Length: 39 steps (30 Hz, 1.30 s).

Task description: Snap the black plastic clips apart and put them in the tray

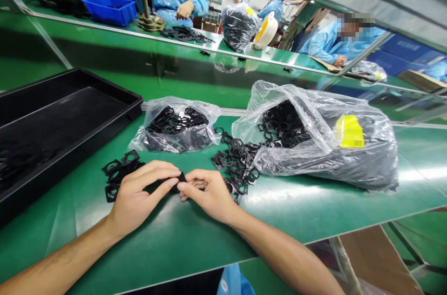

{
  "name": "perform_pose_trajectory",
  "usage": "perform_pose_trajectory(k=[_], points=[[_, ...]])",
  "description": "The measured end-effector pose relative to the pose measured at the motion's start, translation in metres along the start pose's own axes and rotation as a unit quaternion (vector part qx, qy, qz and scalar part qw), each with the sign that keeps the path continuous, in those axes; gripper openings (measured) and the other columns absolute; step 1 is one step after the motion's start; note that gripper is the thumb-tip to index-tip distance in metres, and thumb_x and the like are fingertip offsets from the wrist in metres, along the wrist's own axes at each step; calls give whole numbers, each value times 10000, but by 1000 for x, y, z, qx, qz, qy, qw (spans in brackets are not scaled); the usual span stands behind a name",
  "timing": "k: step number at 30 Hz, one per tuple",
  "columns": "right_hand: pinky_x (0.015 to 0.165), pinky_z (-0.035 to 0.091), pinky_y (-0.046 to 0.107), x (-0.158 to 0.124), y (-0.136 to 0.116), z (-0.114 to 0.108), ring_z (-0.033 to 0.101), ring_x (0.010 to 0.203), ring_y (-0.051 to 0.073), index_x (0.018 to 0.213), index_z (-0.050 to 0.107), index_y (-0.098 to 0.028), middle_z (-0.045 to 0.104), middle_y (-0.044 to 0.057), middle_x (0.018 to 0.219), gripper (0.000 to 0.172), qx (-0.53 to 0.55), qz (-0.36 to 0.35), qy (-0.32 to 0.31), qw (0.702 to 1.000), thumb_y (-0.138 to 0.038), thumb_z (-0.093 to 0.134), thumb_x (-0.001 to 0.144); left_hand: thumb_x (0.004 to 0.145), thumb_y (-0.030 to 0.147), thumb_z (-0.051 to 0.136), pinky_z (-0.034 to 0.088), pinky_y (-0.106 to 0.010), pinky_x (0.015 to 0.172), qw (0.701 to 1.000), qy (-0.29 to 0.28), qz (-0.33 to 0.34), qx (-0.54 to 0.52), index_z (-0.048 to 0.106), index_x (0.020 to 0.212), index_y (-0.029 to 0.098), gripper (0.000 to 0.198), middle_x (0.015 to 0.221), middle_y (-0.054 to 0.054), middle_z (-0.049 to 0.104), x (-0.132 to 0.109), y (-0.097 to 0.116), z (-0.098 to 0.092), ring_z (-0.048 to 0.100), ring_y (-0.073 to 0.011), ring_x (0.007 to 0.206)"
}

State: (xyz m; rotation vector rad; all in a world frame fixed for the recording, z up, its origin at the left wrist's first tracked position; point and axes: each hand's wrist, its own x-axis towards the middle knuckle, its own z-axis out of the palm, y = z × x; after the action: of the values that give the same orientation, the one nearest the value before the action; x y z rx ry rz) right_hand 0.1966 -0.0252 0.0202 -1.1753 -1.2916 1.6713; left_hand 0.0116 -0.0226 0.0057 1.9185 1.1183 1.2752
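Between my two hands is a small black plastic part (181, 177), mostly covered by fingers. My left hand (141, 192) pinches its left side with thumb and fingertips. On the other side, my right hand (209, 192) grips it, fingers curled and thumb in front. A loose group of black parts with round holes (112, 168) lies just beyond my left hand. Right of my right hand spreads a larger pile of similar black pieces (237, 160), spilling from the mouth of a big clear plastic bag (314, 160).
A smaller clear bag (174, 139) of black ring-like parts lies behind my hands. At left stands a deep black tray (134, 102) with dark pieces inside. Across a low partition are a blue bin (111, 10), another filled bag (239, 30) and co-workers in blue smocks.
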Motion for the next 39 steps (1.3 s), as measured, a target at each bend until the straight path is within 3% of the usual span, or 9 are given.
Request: perform_pose_trajectory(k=[4,11,18,30,36,39], points=[[640,505,262,0,0,1,631,606,133,724,651,-179,680,10,657,402,-1,2,0,1000,-553,798,719,866,120,683,565,-246,790,998,15,50,26,761,905,218,132,894,-32,758,0,-1,0,717,-154,813],[597,483,238,3,1,1,599,594,123,720,650,-169,659,5,643,350,-75,-63,5,995,-495,733,815,882,95,673,578,-226,776,987,33,140,74,746,908,192,124,891,-36,751,2,-6,1,710,-129,804],[610,494,247,8,0,-1,617,596,138,726,656,-171,673,14,646,268,-156,-125,16,980,-388,689,880,886,114,683,572,-237,783,984,44,157,77,700,925,183,81,896,-36,730,7,-9,0,695,-128,840],[601,458,238,9,0,-3,569,584,126,714,647,-172,646,11,638,242,-245,-205,32,947,-297,644,921,915,167,647,550,-283,796,993,14,111,48,679,887,191,49,881,-45,697,8,-7,-1,664,-154,857],[625,454,246,9,2,-8,563,618,133,848,691,-179,635,25,693,183,-327,-285,18,901,-254,579,971,893,213,663,551,-241,719,990,-40,-69,-112,667,969,173,86,840,-26,656,11,-9,0,638,-129,763],[640,465,254,9,2,-8,572,639,140,869,693,-183,647,34,716,170,-328,-280,17,902,-245,570,970,890,224,649,548,-234,718,981,-69,-104,-147,682,909,165,70,851,-32,639,12,-9,0,630,-127,764]])
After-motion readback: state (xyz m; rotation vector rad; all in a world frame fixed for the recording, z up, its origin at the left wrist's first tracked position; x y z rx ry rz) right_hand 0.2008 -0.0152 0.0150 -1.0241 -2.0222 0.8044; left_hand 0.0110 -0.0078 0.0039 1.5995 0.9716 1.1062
